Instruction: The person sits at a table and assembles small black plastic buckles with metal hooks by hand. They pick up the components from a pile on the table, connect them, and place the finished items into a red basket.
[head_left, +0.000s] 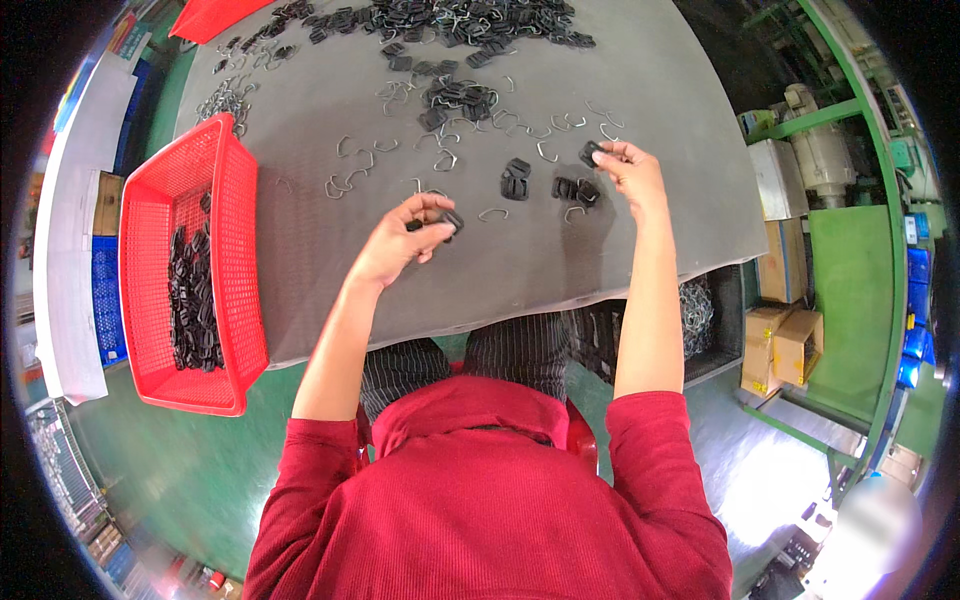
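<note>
My left hand (pixel 402 240) pinches a small black plastic buckle (pixel 452 220) above the near part of the grey table. Farther right, my right hand (pixel 630 172) has another black plastic buckle (pixel 590 153) between thumb and fingers. Several loose black buckles (pixel 515 182) lie between the hands, and a few more black buckles (pixel 574 190) sit just below my right hand. Bent metal wire pieces (pixel 445 160) are scattered beyond my left hand. A small heap of black buckles (pixel 458 98) lies farther back.
A large pile of black buckles and wire pieces (pixel 460 25) covers the table's far side. At the left stands a red plastic basket (pixel 240 270) with black parts inside. A dark crate (pixel 735 330) of wire pieces is below the table's right edge. Cardboard boxes (pixel 780 260) stand beyond.
</note>
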